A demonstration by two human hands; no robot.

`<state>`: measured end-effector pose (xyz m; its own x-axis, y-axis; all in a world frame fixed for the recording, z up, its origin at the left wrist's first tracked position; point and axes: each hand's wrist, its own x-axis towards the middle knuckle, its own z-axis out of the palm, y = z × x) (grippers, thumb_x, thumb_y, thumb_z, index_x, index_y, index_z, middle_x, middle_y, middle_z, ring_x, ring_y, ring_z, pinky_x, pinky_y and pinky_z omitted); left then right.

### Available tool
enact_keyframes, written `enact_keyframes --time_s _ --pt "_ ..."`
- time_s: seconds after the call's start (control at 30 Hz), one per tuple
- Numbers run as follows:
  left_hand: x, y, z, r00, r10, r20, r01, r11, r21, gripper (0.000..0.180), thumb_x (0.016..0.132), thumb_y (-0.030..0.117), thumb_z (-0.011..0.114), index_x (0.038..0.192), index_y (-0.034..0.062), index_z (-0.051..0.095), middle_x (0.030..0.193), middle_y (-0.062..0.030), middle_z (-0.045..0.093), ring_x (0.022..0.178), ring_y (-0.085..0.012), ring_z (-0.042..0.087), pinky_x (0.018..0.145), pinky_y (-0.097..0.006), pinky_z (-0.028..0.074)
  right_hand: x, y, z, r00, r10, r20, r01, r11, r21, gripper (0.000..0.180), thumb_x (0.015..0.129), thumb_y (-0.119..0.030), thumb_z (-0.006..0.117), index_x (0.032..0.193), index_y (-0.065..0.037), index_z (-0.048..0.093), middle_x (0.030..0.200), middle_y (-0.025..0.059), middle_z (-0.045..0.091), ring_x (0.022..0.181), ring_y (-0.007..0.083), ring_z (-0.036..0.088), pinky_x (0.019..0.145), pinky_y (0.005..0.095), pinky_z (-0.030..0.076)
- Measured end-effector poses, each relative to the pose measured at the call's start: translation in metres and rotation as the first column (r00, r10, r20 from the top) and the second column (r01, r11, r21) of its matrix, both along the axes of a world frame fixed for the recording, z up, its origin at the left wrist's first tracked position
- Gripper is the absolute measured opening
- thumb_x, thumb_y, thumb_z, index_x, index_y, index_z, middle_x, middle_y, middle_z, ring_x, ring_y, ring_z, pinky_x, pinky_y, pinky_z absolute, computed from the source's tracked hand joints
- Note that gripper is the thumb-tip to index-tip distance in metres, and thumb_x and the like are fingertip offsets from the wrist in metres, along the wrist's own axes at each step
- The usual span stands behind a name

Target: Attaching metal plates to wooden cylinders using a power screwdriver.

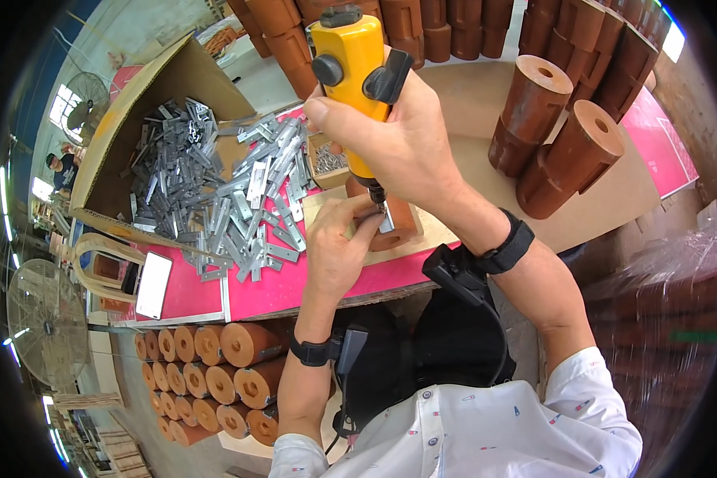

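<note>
My right hand point(410, 147) is wrapped round a yellow power screwdriver point(357, 60) with black fittings. Its tip points down at a reddish-brown cylinder point(405, 223) lying on a pale board point(430, 231). Pinched at that tip is my left hand point(336, 239), with thumb and forefinger against a small metal strip point(386, 218) on the cylinder's side. Whether a screw sits under the tip is hidden by the fingers. Just behind the cylinder stands a small box of screws point(327, 159). Loose metal strips point(255, 191) are heaped left of it on the pink tabletop point(271, 279).
A tipped cardboard carton point(107, 159) spills more strips at the left, near a phone point(154, 285). Two brown cylinders point(538, 103) stand at the right, with several more behind. Stacked cylinders point(247, 344) lie below the table's front edge. Another person point(62, 171) is far left.
</note>
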<state>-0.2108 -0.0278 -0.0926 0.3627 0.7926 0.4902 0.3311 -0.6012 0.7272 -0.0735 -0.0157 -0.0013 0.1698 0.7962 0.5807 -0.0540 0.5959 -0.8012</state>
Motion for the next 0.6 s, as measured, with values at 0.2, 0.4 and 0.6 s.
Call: enact_keyframes --time_s 0.2,0.4,0.6 --pt "-0.0004 -0.0012 0.0005 1.000 0.008 -0.003 -0.008 1.000 -0.021 0.022 0.077 0.004 0.071 0.099 0.0026 0.069 0.085 -0.0099 0.069 0.078 -0.0236 0.062 0.071 -0.034 0.049 -0.0007 0.0011 -0.0017 0.999 -0.020 0.032 0.020 1.000 0.003 0.048 0.079 -0.023 0.074 0.113 0.001 0.053 0.088 0.0055 0.063 0.079 0.0115 0.060 0.073 0.0281 0.050" --pt "-0.0006 -0.0013 0.0027 0.999 0.017 -0.031 -0.019 0.999 -0.046 0.023 0.077 0.004 0.070 0.100 0.0022 0.068 0.084 -0.0103 0.069 0.078 -0.0237 0.063 0.071 -0.034 0.050 0.0001 0.0023 -0.0053 0.996 -0.052 0.071 0.050 0.998 0.030 0.050 0.078 -0.024 0.074 0.115 0.002 0.052 0.087 0.0070 0.064 0.079 0.0132 0.061 0.073 0.0292 0.050" --pt "-0.0076 0.0005 -0.0010 0.997 -0.018 -0.069 0.010 0.994 -0.111 0.038 0.074 0.007 0.074 0.111 0.0024 0.064 0.105 -0.0136 0.065 0.095 -0.0272 0.060 0.083 -0.036 0.048 -0.0020 0.0010 -0.0061 0.990 -0.093 0.107 0.086 0.994 0.070 0.051 0.078 -0.023 0.074 0.117 0.002 0.051 0.087 0.0086 0.064 0.078 0.0156 0.062 0.073 0.0305 0.050"
